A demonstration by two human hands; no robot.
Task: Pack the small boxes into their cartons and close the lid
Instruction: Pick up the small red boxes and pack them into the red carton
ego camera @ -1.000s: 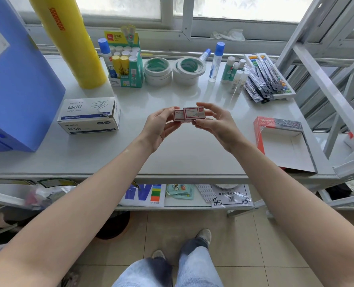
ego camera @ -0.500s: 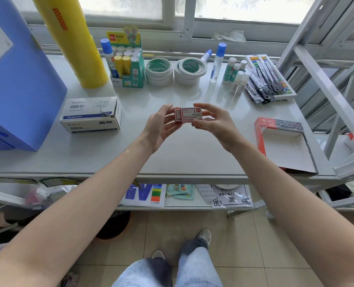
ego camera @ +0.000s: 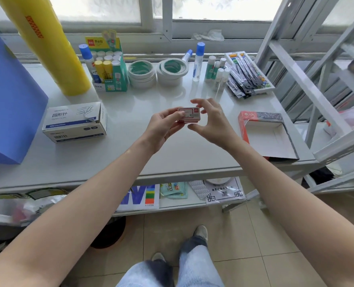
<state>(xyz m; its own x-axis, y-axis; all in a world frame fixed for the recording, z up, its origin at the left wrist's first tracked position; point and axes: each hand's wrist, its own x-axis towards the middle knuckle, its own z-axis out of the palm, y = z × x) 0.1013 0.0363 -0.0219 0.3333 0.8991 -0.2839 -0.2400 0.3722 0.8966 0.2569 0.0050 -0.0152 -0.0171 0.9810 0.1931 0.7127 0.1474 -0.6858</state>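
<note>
A small stack of red-and-white boxes (ego camera: 189,114) is held above the middle of the white table (ego camera: 130,154). My left hand (ego camera: 163,126) grips the stack from the left, thumb on top. My right hand (ego camera: 210,121) curls around its right end, index finger above and thumb below; contact there is unclear. An open red carton (ego camera: 265,133) with a white inside lies empty at the table's right edge, lid flap spread toward me. A white-and-blue paper-clip carton (ego camera: 74,121) sits at the left with its lid slightly raised.
At the back stand a yellow roll (ego camera: 47,44), a green glue-stick display box (ego camera: 109,67), tape rolls (ego camera: 157,73), glue bottles (ego camera: 199,61) and a tray of packets (ego camera: 248,73). A blue folder (ego camera: 8,104) fills the left. A white metal frame (ego camera: 317,79) rises at the right.
The small boxes were side by side in a row between both hands; now they sit stacked in my left hand, and my right fingers have spread around the stack's right end.
</note>
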